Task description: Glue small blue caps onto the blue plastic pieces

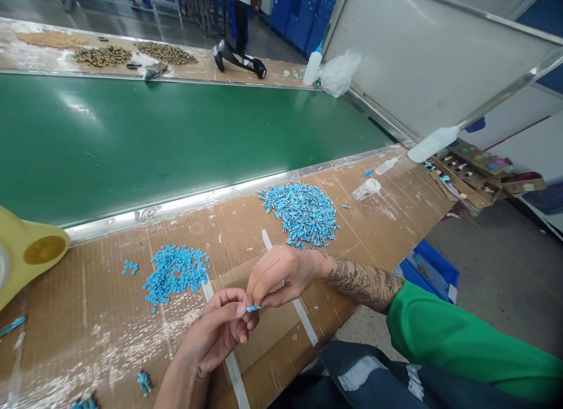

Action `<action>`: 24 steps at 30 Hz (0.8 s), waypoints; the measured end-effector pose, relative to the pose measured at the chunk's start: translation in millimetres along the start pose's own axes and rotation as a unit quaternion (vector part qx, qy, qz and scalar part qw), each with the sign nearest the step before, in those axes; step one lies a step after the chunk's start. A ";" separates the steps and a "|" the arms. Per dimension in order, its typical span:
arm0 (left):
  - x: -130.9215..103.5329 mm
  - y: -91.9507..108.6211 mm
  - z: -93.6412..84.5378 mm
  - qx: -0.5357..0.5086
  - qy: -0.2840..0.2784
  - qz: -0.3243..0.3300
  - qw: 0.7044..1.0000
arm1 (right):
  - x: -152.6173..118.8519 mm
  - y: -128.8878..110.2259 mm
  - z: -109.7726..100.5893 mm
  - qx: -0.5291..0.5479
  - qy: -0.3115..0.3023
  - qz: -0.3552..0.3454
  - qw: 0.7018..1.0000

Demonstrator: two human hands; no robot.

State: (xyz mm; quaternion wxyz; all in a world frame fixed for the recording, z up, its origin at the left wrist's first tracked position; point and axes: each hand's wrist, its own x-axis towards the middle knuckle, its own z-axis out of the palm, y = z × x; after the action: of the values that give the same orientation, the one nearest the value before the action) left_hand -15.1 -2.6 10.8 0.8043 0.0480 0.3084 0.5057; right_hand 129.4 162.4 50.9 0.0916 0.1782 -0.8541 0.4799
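My left hand (222,327) and my right hand (281,275) meet above the cardboard-covered bench. Between their fingertips is a small blue piece (252,308), pinched from both sides. Fingers hide most of it, so its exact form is unclear. Left of my hands lies a loose pile of small blue rings (176,274), with a few more beside it. Beyond my right hand is a larger heap of small, elongated blue pieces (303,212) with shiny parts. Near the front edge lies a small blue figure (143,382), with more blue pieces (85,403) next to it.
A green conveyor belt (197,133) runs behind the bench. To the right stand a white tub (367,189) and squeeze bottles (433,144). A yellow object (35,244) juts in from the left. A blue bin (431,268) sits below the right edge. Brown piles (102,56) lie across the belt.
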 end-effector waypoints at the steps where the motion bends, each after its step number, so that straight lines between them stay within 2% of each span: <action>1: -1.0 0.0 0.6 0.004 -0.006 0.006 1.000 | 0.0 -1.3 0.3 0.011 0.006 0.002 1.000; 5: -6.0 -0.1 4.5 0.033 -0.043 0.042 0.998 | 1.6 -10.4 2.6 0.034 0.076 -0.044 0.996; 8: -14.1 2.4 7.9 0.064 -0.044 0.073 0.994 | 5.3 -20.3 11.2 -0.012 0.154 -0.102 0.983; 10: -24.9 6.0 6.6 0.094 -0.002 0.108 0.990 | 9.6 -27.7 24.3 -0.069 0.194 -0.105 0.973; 13: -50.8 13.5 -6.2 0.152 0.122 0.199 0.960 | 20.8 -36.2 56.3 -0.168 0.217 -0.046 0.961; 15: -72.1 18.8 -20.2 0.175 0.235 0.282 0.913 | 32.2 -36.7 82.1 -0.245 0.187 0.004 0.951; 16: -82.8 21.0 -27.4 0.185 0.298 0.321 0.880 | 39.2 -34.7 95.0 -0.283 0.160 0.024 0.945; 17: -92.9 23.0 -34.0 0.209 0.361 0.342 0.842 | 46.7 -31.2 107.3 -0.315 0.132 0.043 0.939; 19: -109.7 25.5 -44.0 0.291 0.471 0.331 0.764 | 62.3 -20.8 128.7 -0.357 0.084 0.077 0.927; 21: -120.4 26.4 -50.1 0.376 0.533 0.285 0.702 | 76.2 -8.9 145.1 -0.370 0.066 0.097 0.921; 24: -126.0 26.2 -55.5 0.433 0.549 0.264 0.665 | 87.8 3.0 159.3 -0.374 0.066 0.102 0.919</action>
State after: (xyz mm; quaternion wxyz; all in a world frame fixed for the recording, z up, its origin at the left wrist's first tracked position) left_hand -103.5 -109.1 32.6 0.2111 0.1837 0.8529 0.4408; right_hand 49.8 9.1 -6.0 0.1580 0.0110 -0.9771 0.1423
